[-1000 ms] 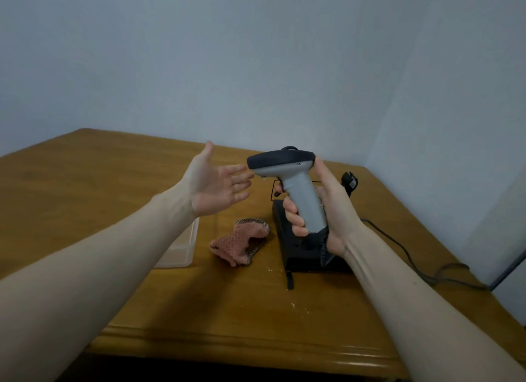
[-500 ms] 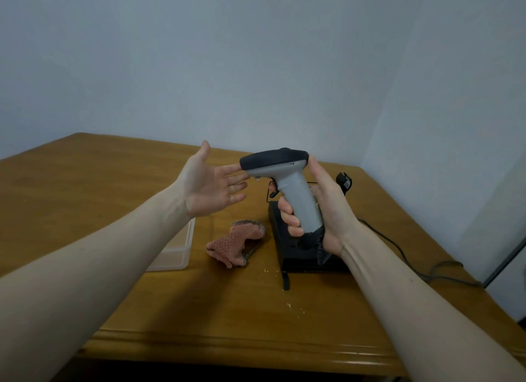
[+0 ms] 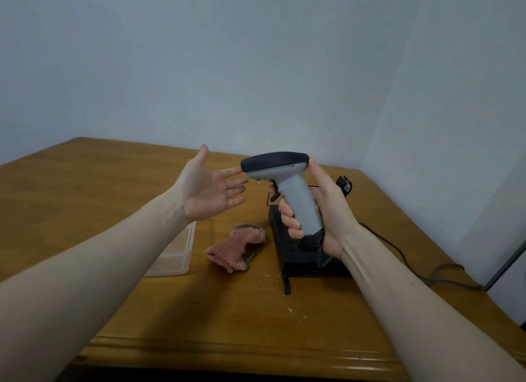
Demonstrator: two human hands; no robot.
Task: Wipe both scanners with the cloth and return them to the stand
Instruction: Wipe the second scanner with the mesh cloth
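My right hand point(image 3: 330, 211) grips the grey handle of a scanner point(image 3: 287, 182) with a dark head, held upright above the black stand point(image 3: 287, 259). My left hand point(image 3: 212, 189) is open, palm up, its fingertips at the front of the scanner's head. A pink mesh cloth point(image 3: 237, 246) lies crumpled on the wooden table point(image 3: 85, 199), just left of the stand. Behind my right hand, part of a second black device point(image 3: 344, 184) shows at the back; most of it is hidden.
A clear plastic container point(image 3: 176, 253) sits left of the cloth, under my left forearm. A black cable point(image 3: 404, 256) runs from the stand toward the right edge. Small crumbs dot the table near the front. Walls close the corner behind and right.
The scanner in my right hand has shifted slightly left and its head now meets my left fingertips. The view has tilted up a little.
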